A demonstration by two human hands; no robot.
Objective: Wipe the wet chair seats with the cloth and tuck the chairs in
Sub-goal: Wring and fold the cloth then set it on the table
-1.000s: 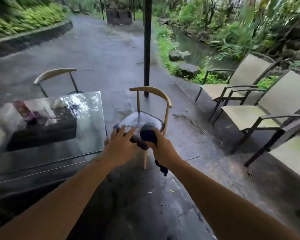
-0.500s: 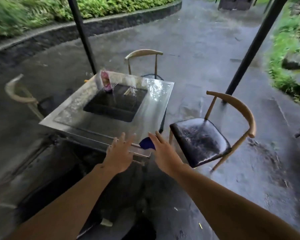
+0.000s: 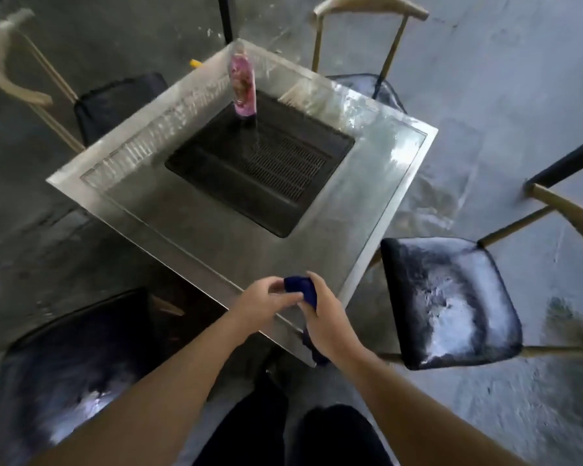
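A dark blue cloth is bunched between my two hands above the near corner of the metal table. My right hand grips it, with a tail hanging below the wrist. My left hand pinches its upper end. To the right stands a chair with a wet, shiny black seat and a curved wooden back, set out from the table. Another black seat lies at the lower left, glistening, partly under the table's edge.
A pink bottle stands on the table by the sunken dark grill. Two more wooden-backed chairs sit at the far side and far left. A black pole rises behind. The ground is wet concrete.
My view swung from the lone chair down onto the table. Both hands came closer together on the cloth, and the left hand now holds it too.
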